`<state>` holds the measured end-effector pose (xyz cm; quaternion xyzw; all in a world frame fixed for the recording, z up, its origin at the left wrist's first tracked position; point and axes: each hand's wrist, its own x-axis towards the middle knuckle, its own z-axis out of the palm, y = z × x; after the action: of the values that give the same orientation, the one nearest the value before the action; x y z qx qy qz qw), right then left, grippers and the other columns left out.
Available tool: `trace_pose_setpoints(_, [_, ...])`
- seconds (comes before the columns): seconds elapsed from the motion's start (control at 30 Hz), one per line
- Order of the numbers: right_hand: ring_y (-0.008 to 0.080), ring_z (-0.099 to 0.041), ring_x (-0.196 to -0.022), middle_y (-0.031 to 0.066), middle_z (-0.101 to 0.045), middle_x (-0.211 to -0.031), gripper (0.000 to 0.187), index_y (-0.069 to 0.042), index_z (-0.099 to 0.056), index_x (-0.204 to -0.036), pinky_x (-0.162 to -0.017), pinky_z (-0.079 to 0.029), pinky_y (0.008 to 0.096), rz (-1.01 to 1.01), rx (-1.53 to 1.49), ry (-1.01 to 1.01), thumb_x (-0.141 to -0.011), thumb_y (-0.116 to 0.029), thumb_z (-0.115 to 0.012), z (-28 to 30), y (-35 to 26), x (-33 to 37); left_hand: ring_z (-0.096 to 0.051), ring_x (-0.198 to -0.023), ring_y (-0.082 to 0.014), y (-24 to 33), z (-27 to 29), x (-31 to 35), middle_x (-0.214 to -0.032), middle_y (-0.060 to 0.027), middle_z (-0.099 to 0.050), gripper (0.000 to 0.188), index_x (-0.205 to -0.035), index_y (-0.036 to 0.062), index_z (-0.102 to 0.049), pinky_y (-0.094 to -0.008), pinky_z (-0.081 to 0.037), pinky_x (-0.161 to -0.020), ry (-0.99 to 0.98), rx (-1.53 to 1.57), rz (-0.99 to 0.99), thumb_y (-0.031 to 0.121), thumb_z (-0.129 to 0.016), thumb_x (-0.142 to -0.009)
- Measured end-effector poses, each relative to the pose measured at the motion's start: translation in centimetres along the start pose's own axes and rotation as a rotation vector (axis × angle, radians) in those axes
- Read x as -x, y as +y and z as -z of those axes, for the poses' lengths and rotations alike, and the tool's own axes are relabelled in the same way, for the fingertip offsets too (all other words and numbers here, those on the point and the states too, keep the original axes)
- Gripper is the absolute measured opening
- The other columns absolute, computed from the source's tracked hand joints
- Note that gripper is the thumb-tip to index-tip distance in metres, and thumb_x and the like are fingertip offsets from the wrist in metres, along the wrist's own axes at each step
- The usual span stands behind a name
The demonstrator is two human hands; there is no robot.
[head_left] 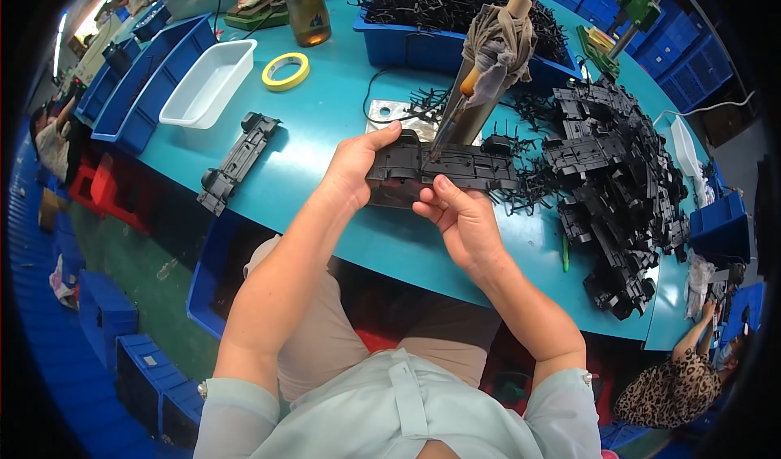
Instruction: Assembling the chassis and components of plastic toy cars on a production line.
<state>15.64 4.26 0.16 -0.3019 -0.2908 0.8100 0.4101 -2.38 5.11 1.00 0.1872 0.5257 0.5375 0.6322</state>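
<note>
Both hands are on a long black plastic chassis part (476, 165), held level above the table. My left hand (351, 169) grips its left end, thumb along the far edge. With thumb and fingers closed, my right hand (468, 227) pinches the near edge around the middle. From above, a slanting pointed tool (443, 130), its upper part wrapped in grey cloth (495, 48), reaches down to the part's middle. Whether its tip touches the plastic I cannot tell. Behind the part lies a shiny metal plate (392, 109), partly covered. A similar chassis part (238, 164) rests apart on the left.
A heap of black chassis parts (606, 162) covers the right side. Small black branched pieces (533, 178) lie beside it, more fill a blue bin (407, 50). A white tray (199, 93), yellow tape roll (285, 72) and jar (307, 16) stand left. A person (675, 386) sits right.
</note>
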Motion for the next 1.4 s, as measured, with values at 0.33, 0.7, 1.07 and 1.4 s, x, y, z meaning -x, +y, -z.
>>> trace_pose_setpoints(0.33, [0.0127,-0.062,-0.078,0.0054,-0.062,-0.092,0.015,-0.003,-0.057,-0.102,-0.073,-0.058,0.0313,0.0,-0.002,-0.025,-0.089,-0.011,-0.061,0.07,-0.02,-0.13,-0.064,-0.071,-0.0149,0.12,-0.3,0.24,-0.087,-0.0072,-0.067,0.03,-0.1,0.006,-0.061,-0.0279,-0.048,-0.059,0.004,0.014,0.002,0.034,-0.056,-0.091])
trace_pose_setpoints(0.7, [0.0144,-0.063,-0.079,0.0056,-0.063,-0.089,0.014,-0.002,-0.059,-0.098,-0.073,-0.058,0.0326,0.005,-0.017,-0.011,-0.088,-0.01,-0.063,-0.1,-0.06,0.0,-0.064,-0.077,-0.0154,0.18,-0.25,0.29,-0.09,-0.0061,-0.067,0.031,-0.102,0.008,-0.061,-0.0301,-0.048,-0.066,-0.003,-0.001,0.02,0.036,-0.056,-0.09])
trace_pose_setpoints(1.07, [0.015,-0.064,-0.079,0.0058,-0.063,-0.089,0.014,-0.002,-0.059,-0.097,-0.073,-0.058,0.0333,0.006,-0.032,-0.015,-0.088,-0.011,-0.063,-0.02,0.0,0.06,-0.064,-0.08,-0.0176,-0.03,-0.14,0.18,-0.092,-0.0077,-0.067,0.032,-0.104,0.0071,-0.06,-0.0321,-0.05,-0.07,0.004,0.004,0.023,0.036,-0.056,-0.089])
trace_pose_setpoints(1.4, [0.0144,-0.064,-0.079,0.0064,-0.064,-0.089,0.014,-0.002,-0.059,-0.097,-0.073,-0.058,0.0328,0.017,-0.023,-0.032,-0.088,-0.013,-0.063,-0.11,0.0,0.14,-0.064,-0.084,-0.0188,-0.09,-0.11,0.1,-0.094,-0.0087,-0.066,0.032,-0.104,0.0066,-0.06,-0.0345,-0.05,-0.074,0.017,0.017,0.03,0.035,-0.057,-0.089])
